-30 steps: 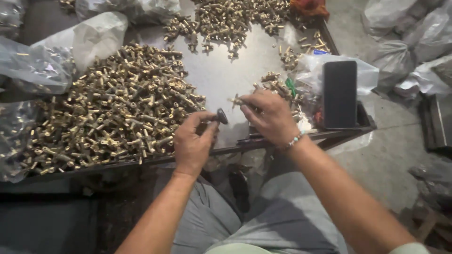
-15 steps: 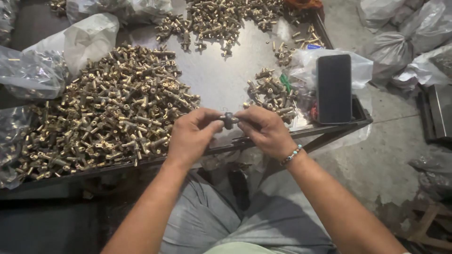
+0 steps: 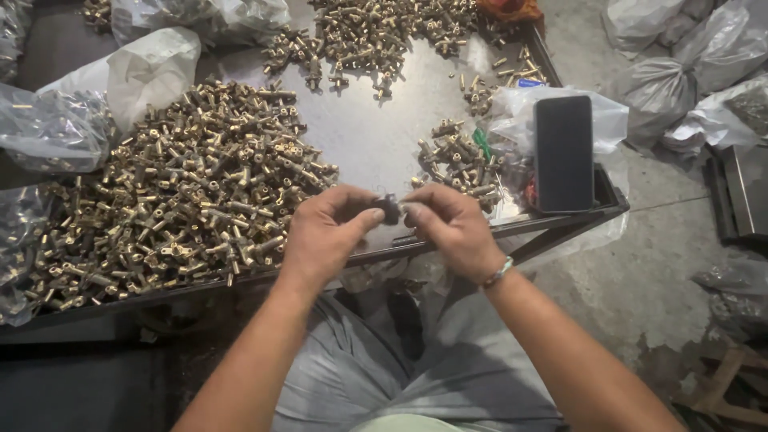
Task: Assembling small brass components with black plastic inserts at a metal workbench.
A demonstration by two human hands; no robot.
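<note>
dark phone screen, black upright rectangle, right tray edge | clear plastic bag under it | white bag far left | clear bags on floor, far right

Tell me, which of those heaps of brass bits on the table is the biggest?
The heap of brass fittings left of the left hand. It spreads far wider than the small cluster beside the dark phone or the scattered pile at the far edge.

Two hands, one small dark part, one black phone, three heaps of brass fittings
</note>
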